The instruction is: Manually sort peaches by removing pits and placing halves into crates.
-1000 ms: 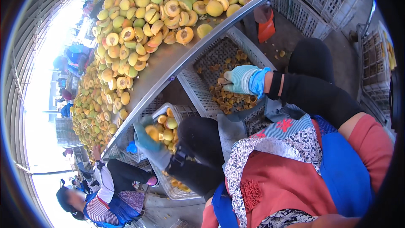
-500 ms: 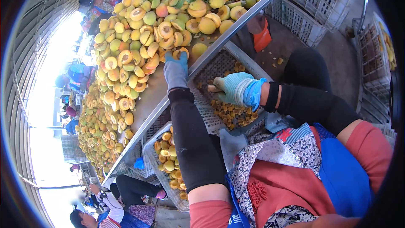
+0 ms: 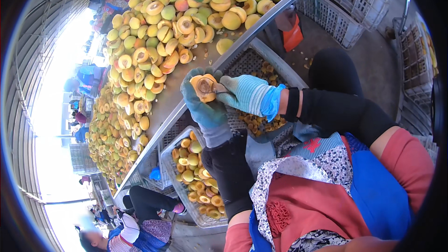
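Note:
My left hand (image 3: 205, 105), in a worn blue-grey glove, is closed around a halved peach (image 3: 204, 87) with its cut face and brown pit hollow turned up. My right hand (image 3: 245, 94), in a striped knit glove with a blue cuff, is closed on a small thin tool (image 3: 218, 89), mostly hidden by the fingers, its tip at the peach's cut face. Beneath both hands is a grey plastic crate (image 3: 279, 65) with brownish pit pieces (image 3: 267, 124) in it. Beyond them, a heap of peach halves (image 3: 154, 37) covers the metal table.
The table's raised metal edge (image 3: 266, 16) runs diagonally beside my hands. A crate of peach halves (image 3: 196, 177) stands left of my left forearm. White crates (image 3: 333, 18) are stacked at far right, near an orange bag (image 3: 291, 35). A co-worker (image 3: 135, 233) sits at lower left.
My left hand has drawn back from the heap, bringing a peach half over the crate. My right hand's tool now meets that peach.

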